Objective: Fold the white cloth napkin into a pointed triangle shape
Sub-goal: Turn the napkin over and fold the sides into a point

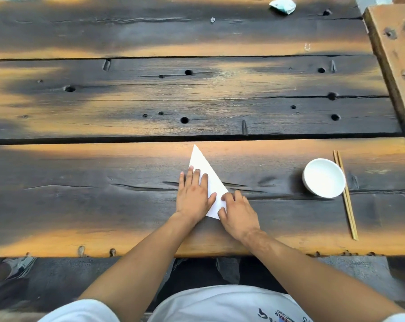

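The white napkin [202, 167] lies flat on the dark wooden table [104, 196] as a narrow triangle, its sharp tip pointing away from me. My left hand [193, 194] lies flat on the napkin's left side with the fingers straight, pressing it down. My right hand [237, 212] rests on the napkin's near right corner, fingers bent, fingertips pressing the cloth's edge. The hands cover the lower half of the napkin.
A white bowl [324, 177] stands to the right, with a pair of wooden chopsticks [345, 194] lying just beyond it. A crumpled white wrapper [283, 4] sits at the far back. A second wooden table [396, 54] adjoins on the right.
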